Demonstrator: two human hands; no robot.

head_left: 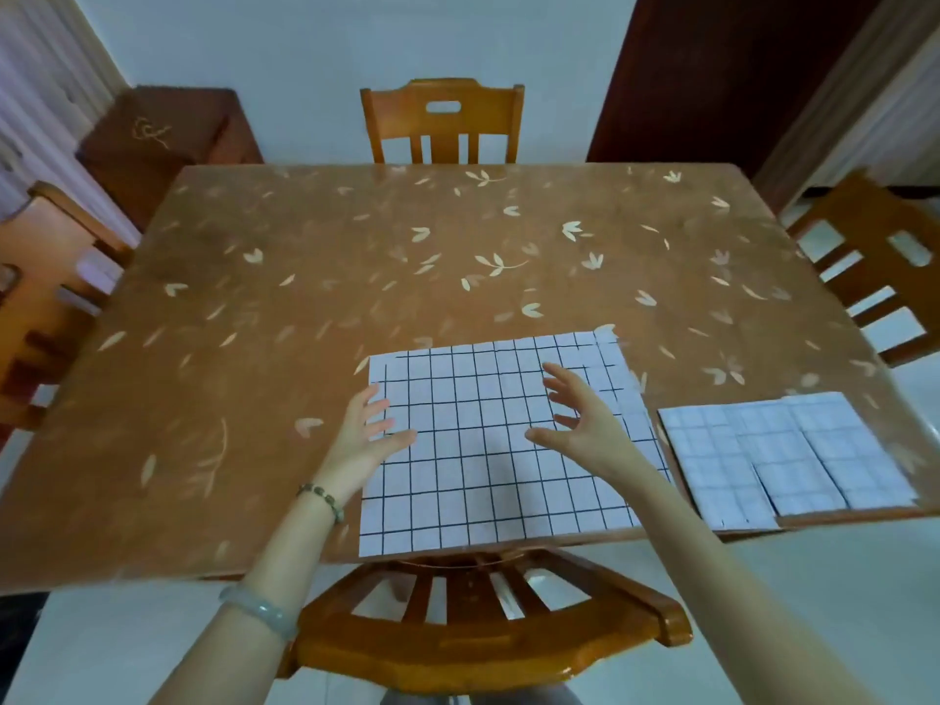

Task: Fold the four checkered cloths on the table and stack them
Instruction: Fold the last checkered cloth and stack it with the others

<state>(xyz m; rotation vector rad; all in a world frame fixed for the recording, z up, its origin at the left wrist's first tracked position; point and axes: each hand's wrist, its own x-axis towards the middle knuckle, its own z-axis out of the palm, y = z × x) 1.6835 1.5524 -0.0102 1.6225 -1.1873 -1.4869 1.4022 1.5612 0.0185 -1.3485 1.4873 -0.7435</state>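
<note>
checkered cloth (488, 450): flat on surface (305, 297), long axis left-right | left hand (366, 435), right hand (585, 424): fingers spread, empty, over opposite halves

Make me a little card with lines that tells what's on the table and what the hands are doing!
table: brown, with a leaf pattern
big cloth: white with dark squares, spread flat at the near edge
folded cloths: overlapping at the near right corner; count unclear
left hand: open, fingers spread, at the big cloth's left edge
right hand: open, fingers spread, over the big cloth
chair: wooden, tucked in at the near side
</note>
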